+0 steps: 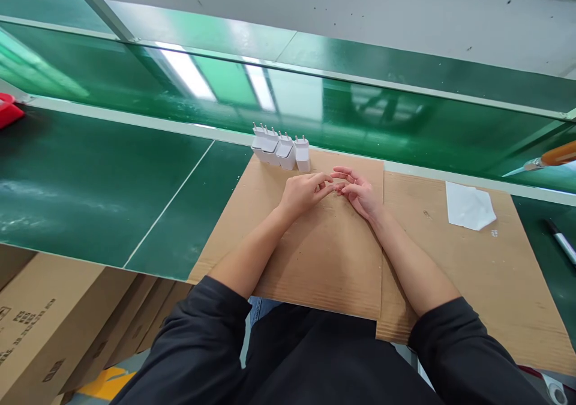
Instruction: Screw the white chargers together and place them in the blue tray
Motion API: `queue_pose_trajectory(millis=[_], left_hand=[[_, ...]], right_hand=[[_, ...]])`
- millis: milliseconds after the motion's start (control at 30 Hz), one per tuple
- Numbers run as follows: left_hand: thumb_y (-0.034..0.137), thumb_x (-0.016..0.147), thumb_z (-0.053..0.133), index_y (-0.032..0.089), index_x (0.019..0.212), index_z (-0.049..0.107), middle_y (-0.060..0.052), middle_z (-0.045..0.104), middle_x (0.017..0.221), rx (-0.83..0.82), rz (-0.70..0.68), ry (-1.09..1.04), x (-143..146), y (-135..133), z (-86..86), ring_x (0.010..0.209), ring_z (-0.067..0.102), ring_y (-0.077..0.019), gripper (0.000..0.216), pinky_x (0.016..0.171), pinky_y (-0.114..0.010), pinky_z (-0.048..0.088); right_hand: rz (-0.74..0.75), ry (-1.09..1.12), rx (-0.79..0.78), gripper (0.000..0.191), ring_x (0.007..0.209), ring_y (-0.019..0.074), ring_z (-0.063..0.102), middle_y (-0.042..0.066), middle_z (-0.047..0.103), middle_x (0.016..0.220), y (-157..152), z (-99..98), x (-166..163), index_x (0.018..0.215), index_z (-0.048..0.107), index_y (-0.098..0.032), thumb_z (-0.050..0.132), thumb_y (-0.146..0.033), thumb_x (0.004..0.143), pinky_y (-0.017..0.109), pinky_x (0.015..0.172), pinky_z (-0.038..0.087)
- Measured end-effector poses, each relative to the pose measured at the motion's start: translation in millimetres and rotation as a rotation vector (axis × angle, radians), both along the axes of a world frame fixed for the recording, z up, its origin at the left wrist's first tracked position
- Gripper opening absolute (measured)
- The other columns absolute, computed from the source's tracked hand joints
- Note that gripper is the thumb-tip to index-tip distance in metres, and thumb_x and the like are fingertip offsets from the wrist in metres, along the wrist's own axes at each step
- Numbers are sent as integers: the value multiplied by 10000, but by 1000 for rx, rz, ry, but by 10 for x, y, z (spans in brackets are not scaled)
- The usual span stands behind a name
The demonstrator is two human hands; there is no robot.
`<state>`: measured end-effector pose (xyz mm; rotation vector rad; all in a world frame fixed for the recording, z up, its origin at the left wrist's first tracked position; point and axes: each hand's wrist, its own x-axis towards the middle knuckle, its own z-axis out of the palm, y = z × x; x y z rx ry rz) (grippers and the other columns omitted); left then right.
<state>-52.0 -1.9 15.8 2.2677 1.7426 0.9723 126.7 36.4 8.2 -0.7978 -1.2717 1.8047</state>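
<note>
Above the brown cardboard sheet, my left hand and my right hand meet at the fingertips. The left is palm down, its fingers loosely bent and reaching toward the right. My right hand is half turned up with its fingers apart and slightly curved. I see no object in either hand. Just beyond the left hand, several white plug adapters stand in a row at the sheet's back edge, their metal pins pointing up. One adapter stands at the right end of that row, nearest my hands.
A second cardboard sheet lies to the right with a white paper piece on it. A marker and an orange-handled tool are at far right. A red tray sits far left; cardboard boxes stand below the green bench.
</note>
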Motion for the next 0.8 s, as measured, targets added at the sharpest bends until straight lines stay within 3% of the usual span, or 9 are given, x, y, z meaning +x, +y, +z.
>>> queue_pose_trajectory(millis=[333, 800], left_hand=[[432, 939, 528, 233, 934, 719, 4, 735, 760, 109, -24, 124, -15, 11, -74, 647, 641, -114, 275, 563, -241, 339], [352, 943, 552, 226, 854, 702, 8, 733, 747, 402, -132, 276, -40, 25, -68, 627, 633, -108, 215, 547, -259, 312]], right_hand=[[3, 32, -62, 515, 795, 102, 565, 2, 640, 1007, -21, 6, -29, 1043, 670, -230, 613, -106, 546, 219, 689, 490], [95, -86, 92, 509, 730, 92, 511, -2, 637, 929, -36, -19, -33, 1079, 643, -211, 605, -132, 577, 223, 670, 472]])
